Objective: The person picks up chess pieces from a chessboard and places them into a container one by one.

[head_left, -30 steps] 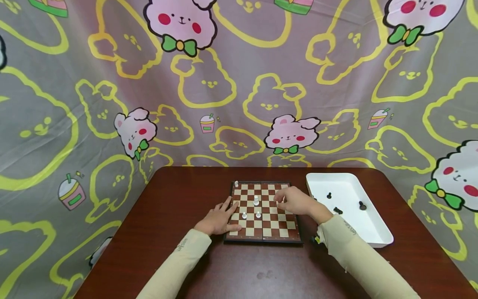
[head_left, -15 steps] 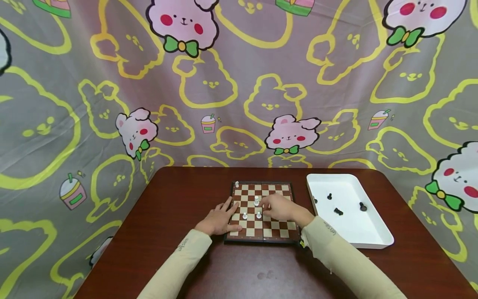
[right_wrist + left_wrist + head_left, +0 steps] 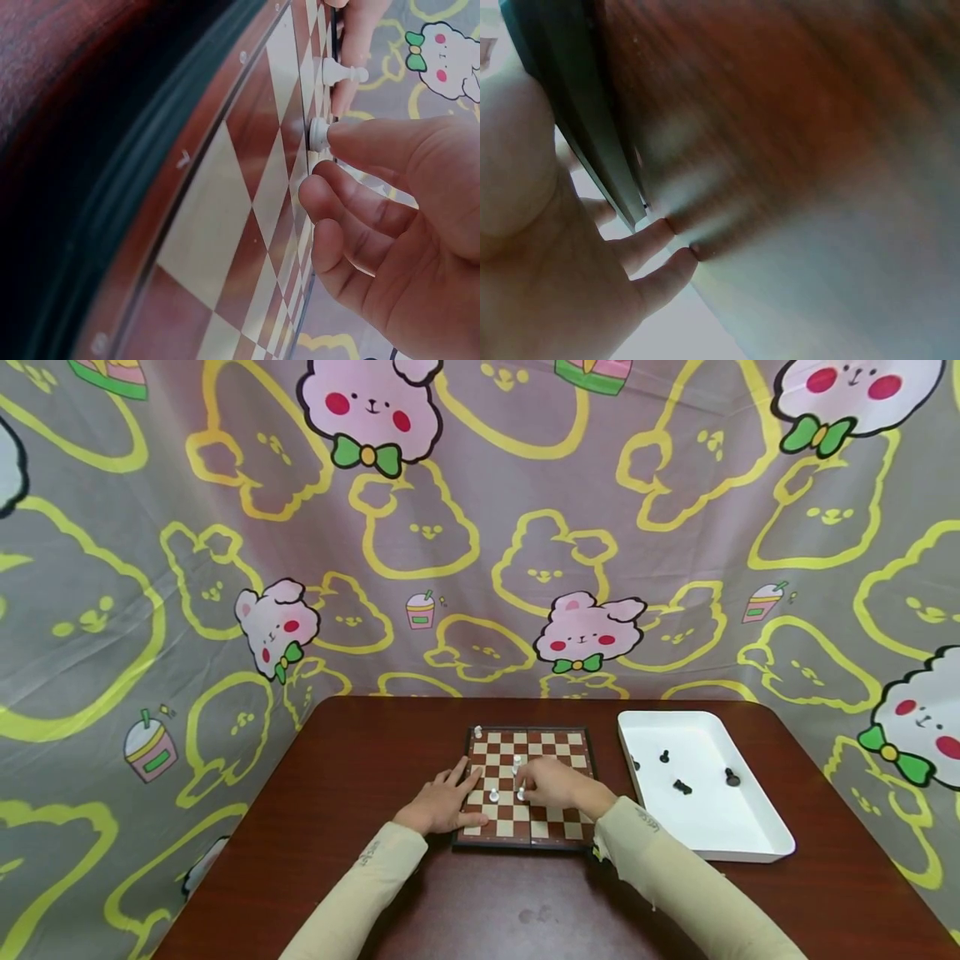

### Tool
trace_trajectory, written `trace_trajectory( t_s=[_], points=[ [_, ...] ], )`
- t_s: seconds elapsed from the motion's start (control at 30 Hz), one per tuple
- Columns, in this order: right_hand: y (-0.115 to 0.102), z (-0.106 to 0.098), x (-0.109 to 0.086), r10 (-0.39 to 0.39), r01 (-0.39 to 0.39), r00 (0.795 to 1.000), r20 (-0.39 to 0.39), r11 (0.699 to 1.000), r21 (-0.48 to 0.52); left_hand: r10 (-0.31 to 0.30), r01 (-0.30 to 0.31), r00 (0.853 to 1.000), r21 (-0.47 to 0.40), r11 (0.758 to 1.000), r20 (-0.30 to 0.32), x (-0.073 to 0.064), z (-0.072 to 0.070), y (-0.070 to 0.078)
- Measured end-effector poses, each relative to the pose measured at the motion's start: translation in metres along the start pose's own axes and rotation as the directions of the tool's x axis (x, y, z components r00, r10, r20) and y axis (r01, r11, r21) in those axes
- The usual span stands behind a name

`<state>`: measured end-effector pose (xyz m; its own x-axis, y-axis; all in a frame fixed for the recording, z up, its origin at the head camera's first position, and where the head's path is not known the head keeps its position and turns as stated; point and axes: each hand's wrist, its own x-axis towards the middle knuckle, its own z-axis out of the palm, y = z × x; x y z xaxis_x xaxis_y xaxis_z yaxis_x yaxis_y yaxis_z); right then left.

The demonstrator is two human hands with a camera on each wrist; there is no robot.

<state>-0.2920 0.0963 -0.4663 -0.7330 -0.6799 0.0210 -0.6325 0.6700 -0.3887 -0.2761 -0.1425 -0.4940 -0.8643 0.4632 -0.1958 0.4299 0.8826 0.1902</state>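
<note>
My right hand (image 3: 555, 782) at the chessboard (image 3: 512, 828), seen from above and from both wrists. Right hand: narrow, thumb and index finger pinching a white pawn (image 3: 317, 135); the thumb covers its upper part, the index fingertip is hidden, and the remaining fingers curl loosely beside it. The pawn is upright near the middle of the board, its wide base toward the squares; whether that base touches them I cannot tell. Left hand (image 3: 440, 802): spread wide, holding nothing, laid across the left edge of the board with thumb and index finger on the squares. In the left wrist view, two of its fingertips touch the desk (image 3: 360, 752) just beyond the board's dark rim.

Between my two hands stands a second pawn (image 3: 493, 795), also white. A taller white piece (image 3: 517, 762) stands just beyond the pinched pawn, close to my right fingers. A small white piece (image 3: 477, 732) occupies the far left corner of the board.

To the right of the board, apart from it, lies a white tray (image 3: 712, 827) with four black pieces (image 3: 732, 777) strewn over its floor, one of them near the left wall. Behind the desk hangs a grey curtain (image 3: 457, 593) printed with cartoon rabbits and yellow outlines.
</note>
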Motion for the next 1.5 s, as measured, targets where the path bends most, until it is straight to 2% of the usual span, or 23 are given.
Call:
trace_trajectory(
  t_s=[0.2,0.57,0.77,1.03,1.27,1.5],
  points=[
    [-0.001,0.003,0.000,-0.014,0.014,1.000,-0.007,0.999,-0.031,-0.002,0.002,1.000,0.004,1.000,0.002,0.001,0.001,0.001],
    [-0.002,0.001,-0.004,-0.003,0.002,1.000,-0.004,1.000,-0.023,0.003,-0.003,1.000,0.013,1.000,0.010,0.000,0.001,0.001],
    [-0.006,-0.010,-0.009,-0.001,0.001,1.000,-0.012,1.000,0.005,0.014,-0.014,1.000,0.009,1.000,-0.003,-0.001,0.001,0.001],
    [-0.002,-0.024,-0.020,-0.010,0.010,0.998,-0.055,1.000,-0.006,0.004,-0.004,1.000,0.010,1.000,0.004,0.001,0.002,0.000],
    [0.006,-0.039,-0.030,0.051,-0.050,0.997,-0.056,0.999,0.003,0.012,-0.012,1.000,0.018,1.000,-0.012,0.000,0.001,0.001],
    [0.014,-0.053,-0.043,0.048,-0.050,0.994,-0.096,0.998,-0.022,0.007,-0.007,1.000,0.010,1.000,-0.001,-0.001,0.000,0.001]
  ],
)
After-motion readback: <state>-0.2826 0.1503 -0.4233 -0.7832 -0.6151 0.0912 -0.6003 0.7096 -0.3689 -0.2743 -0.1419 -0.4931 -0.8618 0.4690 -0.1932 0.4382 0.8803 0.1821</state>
